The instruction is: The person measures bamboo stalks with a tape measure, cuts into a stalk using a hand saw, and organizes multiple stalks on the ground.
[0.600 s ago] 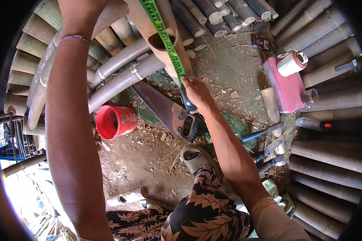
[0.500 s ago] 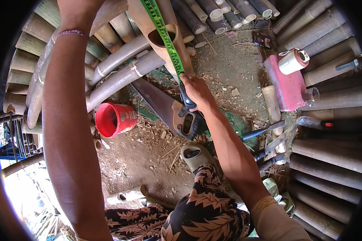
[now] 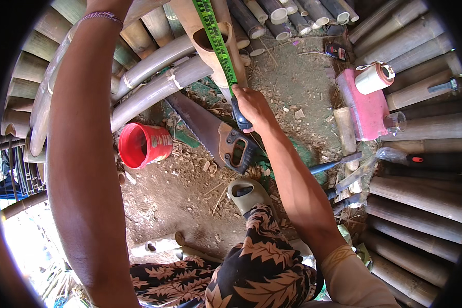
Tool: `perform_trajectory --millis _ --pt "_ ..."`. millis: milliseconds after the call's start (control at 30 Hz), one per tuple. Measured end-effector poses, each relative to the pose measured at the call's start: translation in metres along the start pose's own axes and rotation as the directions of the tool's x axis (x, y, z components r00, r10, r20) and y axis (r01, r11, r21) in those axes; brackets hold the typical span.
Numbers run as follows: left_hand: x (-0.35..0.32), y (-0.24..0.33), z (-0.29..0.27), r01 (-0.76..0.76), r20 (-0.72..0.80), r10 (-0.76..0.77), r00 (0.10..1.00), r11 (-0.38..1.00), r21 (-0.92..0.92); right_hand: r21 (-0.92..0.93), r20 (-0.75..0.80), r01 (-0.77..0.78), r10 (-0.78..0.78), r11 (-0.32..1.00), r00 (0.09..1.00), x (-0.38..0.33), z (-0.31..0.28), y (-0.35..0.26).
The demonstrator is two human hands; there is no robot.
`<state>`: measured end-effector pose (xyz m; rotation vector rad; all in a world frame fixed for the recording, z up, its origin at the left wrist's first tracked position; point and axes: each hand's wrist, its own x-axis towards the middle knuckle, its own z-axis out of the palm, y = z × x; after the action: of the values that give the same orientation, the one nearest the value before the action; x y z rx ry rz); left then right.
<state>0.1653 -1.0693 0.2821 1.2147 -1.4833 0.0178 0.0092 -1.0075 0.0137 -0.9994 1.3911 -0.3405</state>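
Observation:
My right hand [image 3: 250, 107] is closed around a dark blue tape measure [image 3: 239, 117]. Its green blade [image 3: 218, 49] runs up past the top edge, lying along a thick bamboo pole [image 3: 182, 14] with an oval opening cut in it. My left arm stretches up the left side; only the wrist and the start of my left hand [image 3: 109, 4] show, and its fingers are beyond the top edge. Below the tape measure, a handsaw [image 3: 205, 126] with a wood and black handle lies on the ground.
A red bucket [image 3: 145, 145] stands left of the saw. Two bamboo poles [image 3: 159, 97] slant behind it. To the right are a pink block [image 3: 362, 110] bearing a white lidded mug [image 3: 373, 79], a clear glass [image 3: 395, 123], and blades [image 3: 354, 177] near a bamboo rack [image 3: 421, 205].
The view has shifted slightly. My left hand has slid further beyond the top edge, while my right hand keeps its grip on the tape measure, with the blade still drawn out.

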Motion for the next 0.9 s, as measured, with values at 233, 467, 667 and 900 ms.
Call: perform_trajectory --millis 233,467,667,900 --pt "-0.021 0.049 -0.061 0.288 0.04 -0.287 0.957 0.956 -0.045 -0.252 -0.138 0.518 -0.56 0.818 0.817 -0.056 -0.027 0.07" --pt "-0.152 0.031 -0.154 0.729 0.183 -0.708 0.682 0.677 -0.095 -0.375 0.061 0.779 -0.825 0.503 0.562 -0.172 -0.048 0.109" --pt "-0.334 0.059 -0.164 0.679 0.13 -0.795 0.592 0.579 0.451 -0.442 0.387 0.765 -0.67 0.469 0.634 -0.198 0.044 0.065" --pt "-0.503 0.055 -0.372 0.861 -0.45 -0.856 0.255 -0.011 0.509 -0.652 0.725 0.757 -0.257 0.042 0.639 -0.16 0.192 0.101"
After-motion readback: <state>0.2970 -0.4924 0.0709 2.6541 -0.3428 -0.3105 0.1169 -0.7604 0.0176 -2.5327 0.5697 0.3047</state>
